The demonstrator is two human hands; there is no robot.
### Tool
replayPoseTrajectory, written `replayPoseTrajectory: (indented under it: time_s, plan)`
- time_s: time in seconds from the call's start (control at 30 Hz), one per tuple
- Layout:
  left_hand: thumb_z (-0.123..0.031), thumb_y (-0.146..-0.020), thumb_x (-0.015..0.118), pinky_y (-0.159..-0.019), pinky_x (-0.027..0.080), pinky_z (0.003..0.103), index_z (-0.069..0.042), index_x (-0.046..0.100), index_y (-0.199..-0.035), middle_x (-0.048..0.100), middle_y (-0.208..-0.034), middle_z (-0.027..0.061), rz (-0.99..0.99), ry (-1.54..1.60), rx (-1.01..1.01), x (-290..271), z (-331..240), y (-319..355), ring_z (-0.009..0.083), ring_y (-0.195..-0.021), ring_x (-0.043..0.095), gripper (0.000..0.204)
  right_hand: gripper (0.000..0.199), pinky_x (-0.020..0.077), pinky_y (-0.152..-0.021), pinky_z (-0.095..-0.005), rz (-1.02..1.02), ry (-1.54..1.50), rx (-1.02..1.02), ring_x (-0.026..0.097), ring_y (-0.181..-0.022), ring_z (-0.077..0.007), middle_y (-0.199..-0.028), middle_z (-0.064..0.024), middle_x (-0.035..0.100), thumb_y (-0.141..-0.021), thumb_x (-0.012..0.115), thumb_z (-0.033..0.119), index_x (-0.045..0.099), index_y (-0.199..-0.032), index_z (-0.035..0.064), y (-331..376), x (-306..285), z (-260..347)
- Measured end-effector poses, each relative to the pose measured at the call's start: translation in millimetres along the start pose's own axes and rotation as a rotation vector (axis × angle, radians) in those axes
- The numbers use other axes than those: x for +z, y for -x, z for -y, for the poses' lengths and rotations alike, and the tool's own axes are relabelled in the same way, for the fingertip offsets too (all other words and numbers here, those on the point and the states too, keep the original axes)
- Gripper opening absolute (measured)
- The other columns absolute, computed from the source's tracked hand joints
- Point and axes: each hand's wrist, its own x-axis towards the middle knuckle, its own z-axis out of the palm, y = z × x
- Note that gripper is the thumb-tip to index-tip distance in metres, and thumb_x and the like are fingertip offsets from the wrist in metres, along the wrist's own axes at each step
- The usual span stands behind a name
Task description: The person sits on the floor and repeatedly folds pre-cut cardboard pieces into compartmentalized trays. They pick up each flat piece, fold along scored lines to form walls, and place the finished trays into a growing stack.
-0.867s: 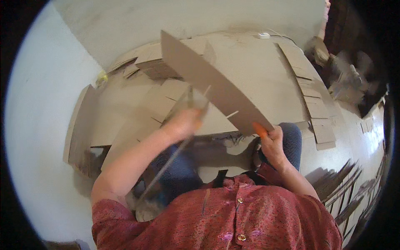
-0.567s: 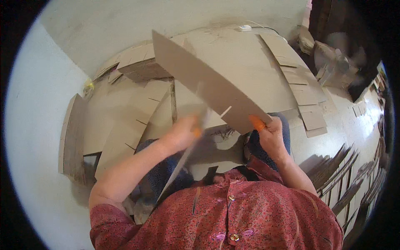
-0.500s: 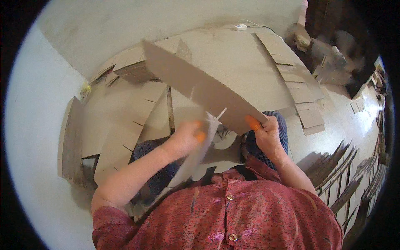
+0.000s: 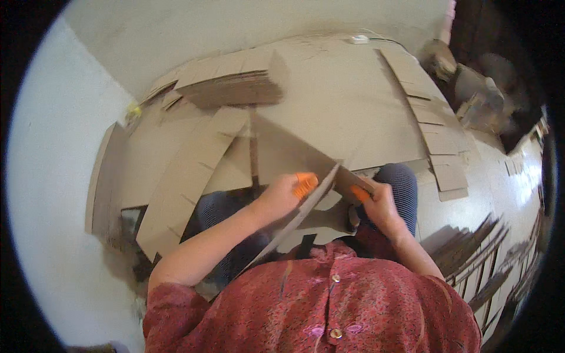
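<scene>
My left hand [image 4: 283, 197], with orange covering on its fingertips, is closed on a cardboard strip [image 4: 293, 220] seen nearly edge-on, slanting down toward my lap. In my right hand [image 4: 384, 209], also orange at the thumb, is a second cardboard strip [image 4: 285, 142], tilted and reaching away to the upper left. The two strips cross and appear to touch just between my hands. Whether their slots are engaged is not clear to see.
Slotted cardboard lies at my left [image 4: 176, 191], beside a stack standing by the wall [image 4: 106, 176]. Another cardboard stack [image 4: 229, 85] lies farther off. A row of slotted cardboard [image 4: 432, 126] runs along the right, with dark-edged cardboard pieces [image 4: 465, 247] nearer me.
The right-hand strip has swung lower, its far end dropping. The left hand has moved right and up with its strip, which now meets the other between my hands. The view has shifted slightly.
</scene>
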Motion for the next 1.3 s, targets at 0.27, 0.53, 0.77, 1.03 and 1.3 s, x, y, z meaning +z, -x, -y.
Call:
replayPoseTrajectory:
  time_s: [0.27,0.53,0.77,1.03,1.3]
  plan:
    - [-0.039,-0.089,0.060,-0.102,0.036,0.045,0.000,0.045,-0.131,0.044,-0.137,0.0186,-0.504,-1.175,-0.311,-118,123,12,0.0373,-0.124,0.043,0.060,0.038,0.0505,-0.083,-0.0445,-0.043,0.474,-0.441,0.061,-0.101,-0.0378,-0.099,-0.0252,0.065,-0.085,0.066,0.023,0.058,-0.111,-0.0038,-48,-3,77]
    - [-0.031,-0.090,0.059,-0.104,0.038,0.041,-0.003,0.040,-0.138,0.040,-0.142,0.0143,-0.432,-1.235,-0.427,-184,186,19,0.0325,-0.133,0.036,0.059,0.019,0.0467,-0.066,-0.0513,0.234,0.527,-0.022,0.058,-0.074,-0.0465,-0.075,-0.0266,0.061,-0.090,0.055,0.019,0.059,-0.094,-0.0001,-63,22,73]
    - [-0.040,-0.091,0.053,-0.105,0.037,0.041,-0.001,0.040,-0.137,0.041,-0.142,0.0144,-0.406,-1.303,-0.471,-171,165,22,0.0325,-0.133,0.036,0.062,0.017,0.0456,-0.064,-0.0537,0.121,0.445,-0.053,0.058,-0.070,-0.0472,-0.071,-0.0271,0.060,-0.087,0.054,0.015,0.056,-0.081,-0.0015,-52,26,59]
    - [-0.050,-0.090,0.051,-0.104,0.036,0.047,0.002,0.038,-0.137,0.040,-0.142,0.0194,-0.490,-1.390,-0.451,-173,200,15,0.0354,-0.131,0.038,0.071,0.013,0.0469,-0.062,-0.0524,0.067,0.443,-0.114,0.059,-0.069,-0.0456,-0.069,-0.0261,0.060,-0.086,0.056,0.014,0.060,-0.086,0.0021,-46,27,50]
    - [-0.045,-0.091,0.052,-0.106,0.034,0.045,-0.006,0.037,-0.141,0.041,-0.143,0.0160,-0.452,-1.222,-0.622,-157,161,6,0.0319,-0.133,0.038,0.065,0.014,0.0499,-0.059,-0.0489,0.069,0.478,-0.044,0.060,-0.062,-0.0423,-0.067,-0.0205,0.061,-0.084,0.057,0.018,0.061,-0.081,0.0048,-38,22,36]
